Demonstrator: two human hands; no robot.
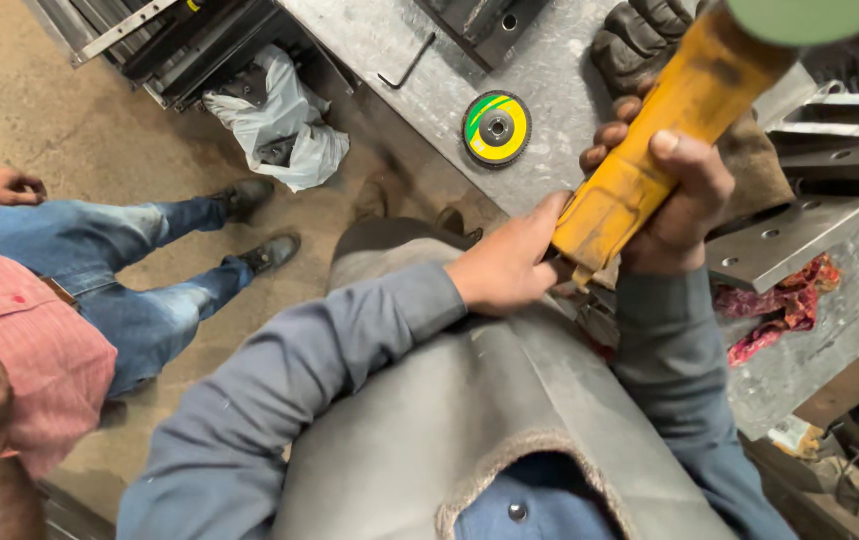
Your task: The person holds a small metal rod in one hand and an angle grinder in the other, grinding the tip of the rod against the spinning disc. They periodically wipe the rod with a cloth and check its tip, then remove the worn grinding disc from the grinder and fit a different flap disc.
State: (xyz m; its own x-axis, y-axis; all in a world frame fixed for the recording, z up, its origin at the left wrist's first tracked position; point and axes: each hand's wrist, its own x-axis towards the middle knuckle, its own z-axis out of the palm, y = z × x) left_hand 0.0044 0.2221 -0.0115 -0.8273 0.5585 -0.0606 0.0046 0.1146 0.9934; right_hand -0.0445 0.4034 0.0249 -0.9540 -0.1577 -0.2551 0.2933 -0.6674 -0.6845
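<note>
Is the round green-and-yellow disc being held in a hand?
No, the disc lies alone on the metal table, apart from both hands.

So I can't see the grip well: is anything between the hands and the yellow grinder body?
Nothing visible. The right hand wraps the yellow grinder body directly, bare fingers on it; the left hand touches its rear end. The black glove lies apart on the table.

Single head-worn view, looking steeply down and close over the wearer's own chest and forearms, with the steel workbench (570, 70) running diagonally across the upper right, the concrete floor (80, 130) filling the left, and a bystander's legs (150, 270) at the left edge.
</note>
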